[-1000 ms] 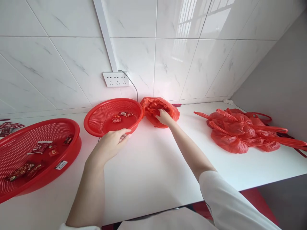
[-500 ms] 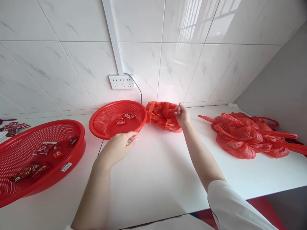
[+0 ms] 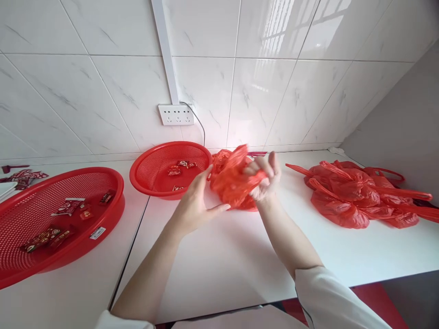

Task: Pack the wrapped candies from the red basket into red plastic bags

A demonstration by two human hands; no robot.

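Note:
My right hand grips a crumpled red plastic bag and holds it just above the white counter. Beside the bag's left edge is my left hand, its fingers spread and touching the plastic. Right behind the hands stands a small round red basket with a few red wrapped sweets in it.
A large red basket with several wrapped sweets sits at the left. A heap of red plastic bags lies at the right near the side wall. A wall socket with a cable hangs on the tiled wall behind.
My right hand has pulled the red bag off the counter toward me. My left hand has left the small basket's rim and come right to the bag.

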